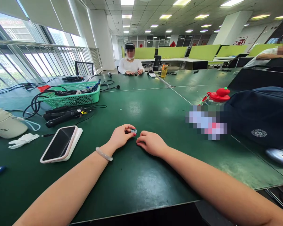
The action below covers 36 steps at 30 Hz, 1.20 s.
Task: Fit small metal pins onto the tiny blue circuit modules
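Both my hands rest close together on the green table [141, 175]. My left hand [121, 137], with a pale bangle on its wrist, pinches a tiny dark blue patterned object [133, 131] between thumb and fingertips. My right hand [151, 143] lies just right of it, fingers curled, its fingertips nearly touching the small object. What the object is stays too small to tell.
A phone [58, 143] on a white pad lies to the left, beside a white glove [23, 140] and a white pouch [4, 124]. A green basket [73, 94] with cables sits behind. A dark bag [259, 116] and red-capped bottle [218, 95] stand right. Another person [130, 64] sits across.
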{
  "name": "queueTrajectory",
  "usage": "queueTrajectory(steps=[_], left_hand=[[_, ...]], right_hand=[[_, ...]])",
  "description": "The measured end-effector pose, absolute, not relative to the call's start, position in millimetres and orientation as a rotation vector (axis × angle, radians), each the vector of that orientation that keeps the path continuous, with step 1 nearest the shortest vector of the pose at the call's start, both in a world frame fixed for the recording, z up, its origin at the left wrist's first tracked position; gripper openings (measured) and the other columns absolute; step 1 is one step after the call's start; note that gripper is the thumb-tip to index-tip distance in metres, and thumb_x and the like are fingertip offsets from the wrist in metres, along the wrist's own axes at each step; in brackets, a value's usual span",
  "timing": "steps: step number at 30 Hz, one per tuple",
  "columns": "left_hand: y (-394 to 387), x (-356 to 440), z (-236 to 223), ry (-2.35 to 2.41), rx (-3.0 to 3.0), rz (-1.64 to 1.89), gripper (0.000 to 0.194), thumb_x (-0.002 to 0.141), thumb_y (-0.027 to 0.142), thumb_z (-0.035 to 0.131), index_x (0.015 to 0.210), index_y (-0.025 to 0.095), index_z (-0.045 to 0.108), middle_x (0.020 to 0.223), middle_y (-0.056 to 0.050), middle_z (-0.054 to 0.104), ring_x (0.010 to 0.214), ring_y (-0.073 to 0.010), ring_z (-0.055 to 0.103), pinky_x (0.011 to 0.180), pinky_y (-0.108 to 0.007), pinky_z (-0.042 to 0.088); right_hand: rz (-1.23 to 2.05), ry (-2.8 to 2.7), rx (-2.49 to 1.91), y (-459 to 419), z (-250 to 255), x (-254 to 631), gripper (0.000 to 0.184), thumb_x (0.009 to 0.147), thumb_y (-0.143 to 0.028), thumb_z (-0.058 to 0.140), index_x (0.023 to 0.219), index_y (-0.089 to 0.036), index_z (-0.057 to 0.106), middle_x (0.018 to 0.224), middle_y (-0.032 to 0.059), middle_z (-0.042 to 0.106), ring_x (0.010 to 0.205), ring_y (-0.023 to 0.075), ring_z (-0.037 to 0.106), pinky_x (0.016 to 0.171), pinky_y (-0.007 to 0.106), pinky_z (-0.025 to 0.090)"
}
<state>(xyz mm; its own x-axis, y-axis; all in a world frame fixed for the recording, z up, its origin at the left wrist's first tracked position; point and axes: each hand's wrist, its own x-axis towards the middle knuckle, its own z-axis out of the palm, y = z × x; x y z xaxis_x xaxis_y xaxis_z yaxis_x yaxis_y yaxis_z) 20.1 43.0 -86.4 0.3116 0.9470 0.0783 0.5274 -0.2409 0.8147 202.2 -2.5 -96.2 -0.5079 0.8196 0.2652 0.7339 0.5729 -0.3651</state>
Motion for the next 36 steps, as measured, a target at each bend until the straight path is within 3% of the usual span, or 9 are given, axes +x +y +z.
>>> queueTrajectory(steps=[7, 13, 28, 36], left_hand=[[36.5, 27.8, -79.4, 1.017, 1.714, 0.819, 0.033, 0.069, 0.032, 0.067, 0.096, 0.015, 0.059, 0.085, -0.004, 0.063, 0.077, -0.0136, 0.058, 0.076, -0.027, 0.046], [30.7, 34.1, -79.0, 0.912, 1.541, 0.821, 0.036, 0.064, 0.032, 0.072, 0.093, 0.014, 0.059, 0.084, -0.004, 0.063, 0.075, -0.0123, 0.057, 0.075, -0.027, 0.045], [27.3, 33.7, -76.4, 0.792, 1.316, 0.856, 0.038, 0.062, 0.032, 0.077, 0.089, 0.013, 0.059, 0.08, -0.003, 0.061, 0.075, -0.0106, 0.054, 0.078, -0.024, 0.04], [29.1, 32.3, -77.6, 0.754, 1.278, 0.893, 0.037, 0.061, 0.033, 0.077, 0.088, 0.013, 0.06, 0.082, -0.004, 0.061, 0.078, -0.0114, 0.054, 0.08, -0.024, 0.04]], right_hand=[[0.638, -1.755, -1.161, 3.2, -91.3, 206.4, 0.009, 0.079, -0.025, 0.06, 0.079, -0.02, 0.068, 0.069, -0.0013, 0.051, 0.058, 0.0086, 0.045, 0.056, 0.021, 0.038], [0.694, -1.668, -1.095, 5.6, -90.8, 209.1, 0.013, 0.077, -0.029, 0.06, 0.078, -0.019, 0.068, 0.068, -0.0008, 0.051, 0.058, 0.0096, 0.044, 0.055, 0.022, 0.037], [0.593, -1.691, -0.993, -0.3, -86.9, 207.3, 0.013, 0.08, -0.03, 0.058, 0.08, -0.02, 0.066, 0.073, 0.0008, 0.054, 0.058, 0.0091, 0.046, 0.052, 0.022, 0.037], [0.317, -1.848, -1.021, -4.5, -83.2, 207.8, 0.011, 0.083, -0.024, 0.054, 0.084, -0.019, 0.065, 0.076, 0.0007, 0.055, 0.055, 0.0074, 0.045, 0.054, 0.02, 0.039]])
